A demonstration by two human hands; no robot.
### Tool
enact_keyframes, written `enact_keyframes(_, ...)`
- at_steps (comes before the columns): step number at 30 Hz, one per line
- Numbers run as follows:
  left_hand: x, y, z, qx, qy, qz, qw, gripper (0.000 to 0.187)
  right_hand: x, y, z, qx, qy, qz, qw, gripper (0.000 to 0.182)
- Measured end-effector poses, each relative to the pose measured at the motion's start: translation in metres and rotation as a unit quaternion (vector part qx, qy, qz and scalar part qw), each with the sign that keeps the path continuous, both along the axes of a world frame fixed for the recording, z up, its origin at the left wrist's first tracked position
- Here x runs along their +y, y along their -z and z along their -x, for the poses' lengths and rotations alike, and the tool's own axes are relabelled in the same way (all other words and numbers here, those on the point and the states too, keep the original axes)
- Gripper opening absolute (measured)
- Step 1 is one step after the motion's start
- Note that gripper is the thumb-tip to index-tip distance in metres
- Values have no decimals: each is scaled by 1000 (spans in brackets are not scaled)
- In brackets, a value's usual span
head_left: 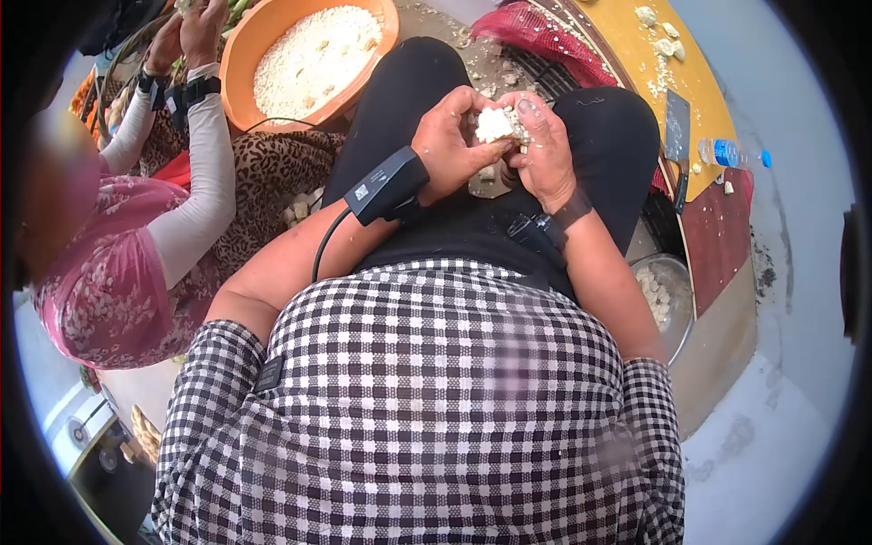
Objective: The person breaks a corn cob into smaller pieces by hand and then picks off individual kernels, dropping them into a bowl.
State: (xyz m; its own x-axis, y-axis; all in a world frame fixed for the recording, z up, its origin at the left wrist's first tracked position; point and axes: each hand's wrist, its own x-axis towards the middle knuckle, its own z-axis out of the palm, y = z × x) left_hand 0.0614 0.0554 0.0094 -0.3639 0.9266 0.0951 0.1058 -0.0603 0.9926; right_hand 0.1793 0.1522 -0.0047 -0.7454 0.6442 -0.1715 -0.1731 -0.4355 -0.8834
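Note:
Between my knees, a white crumbly chunk (pixel 495 125) is held by both hands. My left hand (pixel 447 145) is curled round its left side, with the thumb below it. My right hand (pixel 545 150) grips the right side, its thumb along the top. Small white crumbs cling to my fingers. Each wrist wears a black strapped device. Beyond my left knee stands an orange basin (pixel 386 45) holding many small white pieces.
At left, a co-worker (pixel 118 245) in a pink floral top has raised hands near the basin. On the right are a yellow board (pixel 708 82), a cleaver (pixel 677 136), a plastic bottle (pixel 722 153) and a metal bowl (pixel 683 336). A red mesh bag (pixel 554 41) lies ahead.

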Motion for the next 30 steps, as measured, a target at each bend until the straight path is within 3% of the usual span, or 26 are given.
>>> enact_keyframes(3,-2,-1,5,23,-1,32,999,32,-2,12,5,-14,7,-68,998,18)
enact_keyframes(15,-6,13,12,-32,14,3,999,31,-6,-11,8,8,-27,138,990,18)
enact_keyframes(20,-8,9,11,87,1,35,996,28,-9,0,7,-10,-54,8,998,23)
enact_keyframes(30,-11,1,7,116,-26,26,993,28,-8,4,7,-51,-33,-112,992,25)
